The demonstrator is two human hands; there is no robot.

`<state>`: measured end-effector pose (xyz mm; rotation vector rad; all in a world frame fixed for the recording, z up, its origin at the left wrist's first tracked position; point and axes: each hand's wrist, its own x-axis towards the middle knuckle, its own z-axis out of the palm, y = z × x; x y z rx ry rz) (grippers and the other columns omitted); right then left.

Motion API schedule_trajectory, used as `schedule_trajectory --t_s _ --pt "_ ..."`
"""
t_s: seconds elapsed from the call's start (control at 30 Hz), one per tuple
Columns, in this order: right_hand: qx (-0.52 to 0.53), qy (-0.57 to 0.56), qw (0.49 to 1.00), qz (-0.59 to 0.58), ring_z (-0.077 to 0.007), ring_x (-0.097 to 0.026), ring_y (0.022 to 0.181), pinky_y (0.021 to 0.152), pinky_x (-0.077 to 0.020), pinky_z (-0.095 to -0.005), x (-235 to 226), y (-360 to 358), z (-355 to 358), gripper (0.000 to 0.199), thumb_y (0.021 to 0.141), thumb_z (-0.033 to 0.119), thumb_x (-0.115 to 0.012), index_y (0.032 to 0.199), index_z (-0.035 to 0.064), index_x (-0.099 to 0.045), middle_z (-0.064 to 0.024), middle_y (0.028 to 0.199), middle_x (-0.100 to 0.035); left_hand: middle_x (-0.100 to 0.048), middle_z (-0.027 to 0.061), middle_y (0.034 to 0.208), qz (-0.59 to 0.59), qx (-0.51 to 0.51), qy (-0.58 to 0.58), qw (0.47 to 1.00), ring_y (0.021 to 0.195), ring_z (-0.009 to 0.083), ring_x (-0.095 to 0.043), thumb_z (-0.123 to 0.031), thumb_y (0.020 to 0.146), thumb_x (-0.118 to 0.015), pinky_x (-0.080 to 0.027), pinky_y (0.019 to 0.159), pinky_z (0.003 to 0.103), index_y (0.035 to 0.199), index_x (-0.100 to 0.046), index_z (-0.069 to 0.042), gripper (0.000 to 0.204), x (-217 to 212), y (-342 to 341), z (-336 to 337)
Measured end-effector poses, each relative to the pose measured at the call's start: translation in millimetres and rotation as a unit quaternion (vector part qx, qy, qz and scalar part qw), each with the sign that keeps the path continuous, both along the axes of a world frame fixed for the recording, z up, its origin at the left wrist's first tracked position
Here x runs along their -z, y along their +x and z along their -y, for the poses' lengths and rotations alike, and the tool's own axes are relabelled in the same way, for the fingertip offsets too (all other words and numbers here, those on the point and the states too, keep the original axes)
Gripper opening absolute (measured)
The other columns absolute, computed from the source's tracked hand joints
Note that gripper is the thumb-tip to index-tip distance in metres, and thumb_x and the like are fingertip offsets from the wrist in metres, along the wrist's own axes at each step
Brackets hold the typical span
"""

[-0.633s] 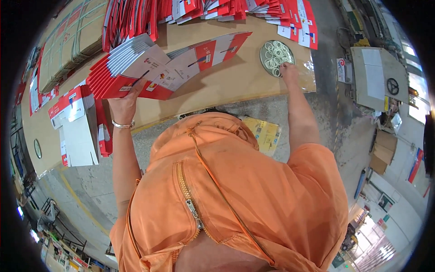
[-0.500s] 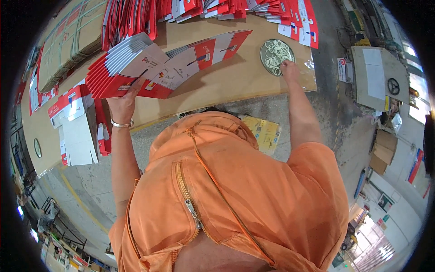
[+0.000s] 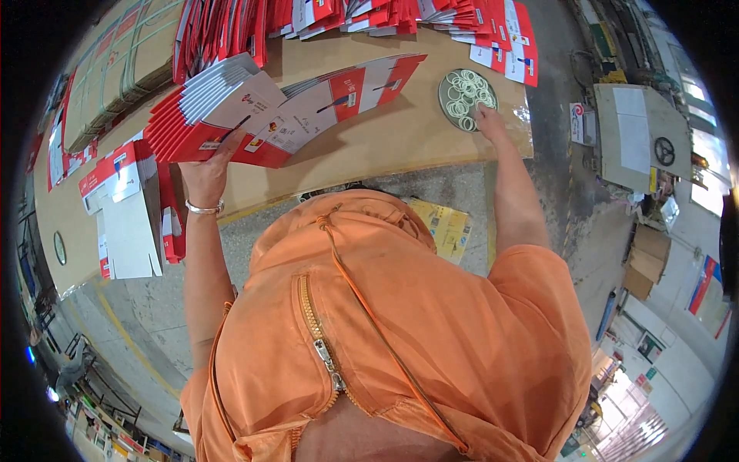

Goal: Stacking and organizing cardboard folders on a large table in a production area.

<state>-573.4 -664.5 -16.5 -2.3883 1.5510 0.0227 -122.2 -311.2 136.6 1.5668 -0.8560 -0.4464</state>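
Observation:
My left hand [image 3: 206, 175] grips the lower edge of a fanned stack of flat red and white cardboard boxes [image 3: 265, 115], its fingers wrapped around the near side. The stack tilts up over the table and spreads out to the right. At the right end of the table, my right hand [image 3: 493, 123] reaches to the edge of a round dish [image 3: 444, 98]. Pale rubber bands [image 3: 464, 91] are heaped in this dish. The right fingertips are pressed together against the bands; whether one is between them is too small to make out.
More red and white flat boxes [image 3: 223, 38] lie along the table's far side. A strapped brown cardboard bundle [image 3: 123, 69] stands at the far left. Folded white and red boxes [image 3: 131, 223] rest at the left edge, near a small round dish [image 3: 59, 248]. The brown tabletop [image 3: 362, 146] ends before my body.
My right hand has shifted slightly at the dish, and some rubber bands lie differently. My left hand keeps its hold on the boxes.

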Motion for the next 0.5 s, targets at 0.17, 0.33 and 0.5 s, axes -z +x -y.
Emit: schedule_trajectory --t_s 0.17,0.33,0.5 --pt "0.127 0.142 0.958 0.213 -0.0156 -0.062 0.083 0.077 -0.0506 -0.0308 -75 32 -6 0.041 0.088 0.020 -0.058 0.127 0.0114 -0.054 -0.0087 0.101 -0.066 -0.066 0.0065 0.097 0.005 -0.015 -0.012 1.000 0.083 0.0148 -0.062 -0.007 0.069 -0.080 -0.050 0.074 0.029 0.104 -0.062 0.001 0.039 -7 -5 -5" --pt "0.002 0.326 0.807 0.493 -0.0064 -0.055 0.079 0.076 -0.0489 -0.0244 -183 126 -51 0.034 0.091 0.018 -0.057 0.124 0.0075 -0.058 0.0022 0.100 -0.062 -0.067 0.0048 0.097 0.119 0.117 0.137 0.976 0.089 0.0153 -0.061 -0.010 0.070 -0.078 -0.048 0.084 0.034 0.098 -0.067 0.000 0.032 -9 0 -21" --pt "-0.226 0.405 0.802 0.375 -0.0069 -0.055 0.081 0.077 -0.0489 -0.0249 -239 225 -84 0.037 0.090 0.019 -0.058 0.124 0.0040 -0.057 -0.0008 0.112 -0.061 -0.054 0.0073 0.117 0.095 0.197 -0.058 0.974 0.111 0.0215 -0.052 -0.017 0.061 -0.084 -0.043 0.094 0.035 0.112 -0.055 -0.007 0.059 -19 -18 -8"
